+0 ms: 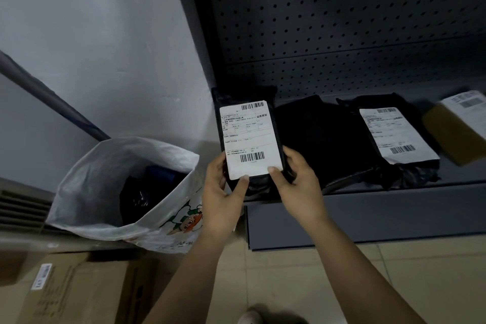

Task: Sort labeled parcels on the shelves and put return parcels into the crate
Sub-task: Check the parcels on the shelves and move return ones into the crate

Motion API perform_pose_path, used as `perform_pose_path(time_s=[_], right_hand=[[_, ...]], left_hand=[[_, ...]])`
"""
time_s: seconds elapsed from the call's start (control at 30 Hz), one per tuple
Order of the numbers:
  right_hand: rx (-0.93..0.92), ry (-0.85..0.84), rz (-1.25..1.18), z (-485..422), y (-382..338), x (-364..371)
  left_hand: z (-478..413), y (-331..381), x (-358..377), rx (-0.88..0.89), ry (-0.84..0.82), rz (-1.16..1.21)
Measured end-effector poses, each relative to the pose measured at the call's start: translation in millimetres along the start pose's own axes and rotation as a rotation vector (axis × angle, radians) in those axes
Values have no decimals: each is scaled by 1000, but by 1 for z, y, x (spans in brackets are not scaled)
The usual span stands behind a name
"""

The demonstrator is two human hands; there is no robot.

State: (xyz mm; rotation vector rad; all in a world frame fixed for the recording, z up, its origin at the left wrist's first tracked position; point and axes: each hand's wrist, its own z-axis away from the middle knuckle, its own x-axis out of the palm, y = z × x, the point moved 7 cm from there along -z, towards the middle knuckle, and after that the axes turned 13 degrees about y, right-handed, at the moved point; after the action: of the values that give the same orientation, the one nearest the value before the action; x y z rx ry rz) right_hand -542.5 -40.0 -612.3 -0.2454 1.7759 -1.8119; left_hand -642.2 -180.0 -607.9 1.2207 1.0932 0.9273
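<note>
Both hands, left hand (221, 192) and right hand (299, 187), grip a black parcel (249, 139) (label up) at the shelf (394, 208) edge; beside it lie more parcels (394, 134), a white sack (118, 179) stands left.

Black bag parcel (249, 139), big white label facing up, pinched at its near end by the left hand (221, 192) and right hand (299, 187), over the shelf (394, 189)'s left end. To its right, lying flat: plain black parcel (315, 139), labeled black parcel (397, 137), tan parcel (457, 131).
</note>
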Motion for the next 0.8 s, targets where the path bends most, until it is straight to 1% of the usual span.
perform_pose_path(time_s=[0.2,0.37,0.57,0.8], right_hand=[[-39,93,-235,13,-17,-20],[-100,147,-344,19,-26,-37],[-136,174,-397,23,-38,-45],[-159,183,-393,26,-43,-48]], left_hand=[[9,27,4,43,-28,130],[12,41,9,75,-64,193],[16,49,12,88,-78,214],[19,55,10,100,-69,215]])
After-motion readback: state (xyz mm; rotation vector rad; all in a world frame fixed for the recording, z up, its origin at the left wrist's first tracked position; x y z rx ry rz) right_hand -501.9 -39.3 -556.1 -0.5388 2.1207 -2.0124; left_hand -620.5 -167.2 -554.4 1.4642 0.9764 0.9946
